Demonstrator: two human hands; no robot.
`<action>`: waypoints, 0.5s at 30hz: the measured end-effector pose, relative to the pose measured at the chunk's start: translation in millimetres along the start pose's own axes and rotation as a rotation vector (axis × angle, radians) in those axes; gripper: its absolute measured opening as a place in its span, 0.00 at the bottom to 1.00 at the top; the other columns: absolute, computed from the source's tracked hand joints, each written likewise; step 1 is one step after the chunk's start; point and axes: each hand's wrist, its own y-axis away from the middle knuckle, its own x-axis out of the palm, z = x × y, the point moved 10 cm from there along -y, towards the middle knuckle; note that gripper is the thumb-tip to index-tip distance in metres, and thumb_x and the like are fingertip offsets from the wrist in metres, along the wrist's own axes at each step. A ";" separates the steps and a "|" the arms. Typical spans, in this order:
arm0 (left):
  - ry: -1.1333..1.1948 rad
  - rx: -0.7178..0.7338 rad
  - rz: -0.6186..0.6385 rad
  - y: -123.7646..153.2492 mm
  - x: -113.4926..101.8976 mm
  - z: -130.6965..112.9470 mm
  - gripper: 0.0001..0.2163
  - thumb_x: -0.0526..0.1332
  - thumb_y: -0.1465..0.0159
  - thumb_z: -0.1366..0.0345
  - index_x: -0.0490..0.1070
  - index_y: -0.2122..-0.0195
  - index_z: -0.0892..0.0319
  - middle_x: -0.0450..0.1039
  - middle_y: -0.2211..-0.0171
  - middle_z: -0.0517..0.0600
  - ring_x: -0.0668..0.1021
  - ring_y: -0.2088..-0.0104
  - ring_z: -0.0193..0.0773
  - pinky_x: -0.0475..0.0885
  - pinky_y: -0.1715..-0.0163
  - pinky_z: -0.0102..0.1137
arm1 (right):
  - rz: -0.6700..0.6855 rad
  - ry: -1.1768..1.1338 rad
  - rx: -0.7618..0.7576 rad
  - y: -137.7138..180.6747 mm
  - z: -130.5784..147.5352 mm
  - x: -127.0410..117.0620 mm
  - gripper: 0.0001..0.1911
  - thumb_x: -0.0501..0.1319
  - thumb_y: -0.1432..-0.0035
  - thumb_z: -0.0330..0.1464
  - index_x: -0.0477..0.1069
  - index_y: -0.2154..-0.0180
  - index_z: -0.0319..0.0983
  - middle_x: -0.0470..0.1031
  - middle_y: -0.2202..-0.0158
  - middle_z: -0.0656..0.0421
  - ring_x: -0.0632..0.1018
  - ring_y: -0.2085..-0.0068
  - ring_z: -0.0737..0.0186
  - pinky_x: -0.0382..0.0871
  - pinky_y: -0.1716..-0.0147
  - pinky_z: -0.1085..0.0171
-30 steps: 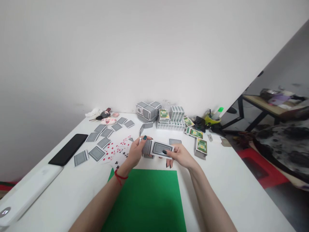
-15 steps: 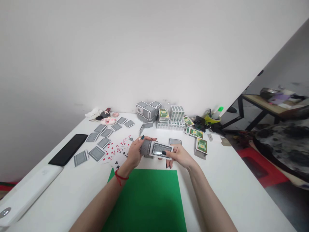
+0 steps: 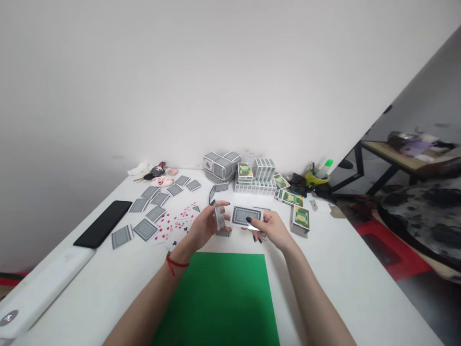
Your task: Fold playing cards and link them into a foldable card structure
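My left hand (image 3: 203,227) is closed on a small packet of grey-backed playing cards (image 3: 218,217), held on edge. My right hand (image 3: 271,228) grips another packet of cards (image 3: 246,216) with its back facing up, thumb on top. The two packets are a little apart, above the white table (image 3: 342,269) just beyond the green mat (image 3: 219,298). A few more cards (image 3: 223,233) lie on the table under my hands. Red and black face-up cards (image 3: 173,225) are spread just left of my left hand.
Face-down cards (image 3: 146,229) lie scattered at the left near a black phone (image 3: 103,223) and a white bar-shaped device (image 3: 43,288). Card structures (image 3: 221,166) and green-printed card boxes (image 3: 299,217) stand at the back and right. A second desk (image 3: 399,158) is beyond the table's right edge.
The two packets, held together before, have been pulled apart: my left hand turned its packet up on edge, and my right hand moved its packet slightly right and up.
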 end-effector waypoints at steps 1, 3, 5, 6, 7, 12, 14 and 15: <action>-0.011 0.012 -0.016 -0.7 -1.5 -0.4 0.16 0.58 0.43 0.55 0.68 0.59 0.60 0.67 0.72 0.48 0.74 0.71 0.35 0.72 0.77 0.27 | -0.005 -0.008 -0.010 1.6 4.3 0.1 0.18 0.60 0.51 0.45 0.65 0.75 0.35 0.70 0.88 0.62 0.67 0.89 0.70 0.58 0.89 0.72; -0.105 0.031 -0.078 -1.8 -7.5 -0.3 0.16 0.59 0.45 0.53 0.67 0.62 0.60 0.65 0.76 0.45 0.72 0.77 0.31 0.65 0.83 0.21 | 0.000 -0.020 -0.022 4.9 12.0 2.5 0.18 0.60 0.50 0.45 0.66 0.76 0.35 0.70 0.88 0.61 0.67 0.89 0.70 0.58 0.89 0.71; -0.268 0.038 -0.155 -2.1 -15.6 0.0 0.17 0.59 0.45 0.50 0.66 0.66 0.61 0.62 0.81 0.43 0.66 0.85 0.26 0.57 0.89 0.20 | 0.010 -0.028 -0.023 7.6 17.6 6.2 0.18 0.60 0.50 0.45 0.66 0.76 0.35 0.70 0.88 0.61 0.67 0.89 0.70 0.58 0.89 0.71; -0.354 0.043 -0.195 -1.8 -19.9 -0.8 0.17 0.59 0.45 0.49 0.66 0.69 0.61 0.60 0.84 0.41 0.62 0.88 0.25 0.54 0.91 0.20 | 0.017 -0.031 -0.022 8.6 19.4 8.0 0.19 0.60 0.50 0.45 0.66 0.76 0.34 0.70 0.89 0.61 0.67 0.90 0.70 0.58 0.89 0.71; -0.437 0.052 -0.232 -1.5 -23.9 -2.6 0.17 0.59 0.46 0.49 0.66 0.70 0.61 0.58 0.85 0.40 0.59 0.90 0.24 0.51 0.92 0.21 | 0.021 -0.030 -0.020 9.3 20.6 9.2 0.19 0.61 0.50 0.45 0.66 0.75 0.34 0.70 0.89 0.61 0.67 0.90 0.70 0.59 0.89 0.71; -0.693 0.201 -0.320 1.2 -31.2 -23.9 0.14 0.60 0.46 0.54 0.70 0.74 0.62 0.63 0.84 0.43 0.64 0.85 0.27 0.56 0.86 0.22 | 0.028 -0.018 -0.020 9.8 20.8 8.5 0.20 0.60 0.50 0.45 0.69 0.75 0.33 0.69 0.89 0.61 0.66 0.90 0.70 0.59 0.89 0.71; -0.765 0.270 -0.337 3.0 -30.3 -32.8 0.13 0.60 0.46 0.56 0.72 0.75 0.62 0.67 0.82 0.44 0.66 0.81 0.29 0.59 0.83 0.23 | 0.034 -0.028 -0.030 9.9 21.2 7.8 0.20 0.60 0.49 0.44 0.70 0.75 0.32 0.69 0.89 0.61 0.66 0.89 0.70 0.59 0.89 0.71; -0.801 0.298 -0.349 4.1 -29.8 -36.5 0.12 0.59 0.45 0.57 0.72 0.75 0.62 0.68 0.81 0.45 0.67 0.80 0.29 0.59 0.82 0.23 | 0.036 -0.036 -0.034 10.0 21.5 7.8 0.19 0.60 0.49 0.44 0.70 0.75 0.32 0.69 0.89 0.61 0.67 0.89 0.70 0.59 0.89 0.71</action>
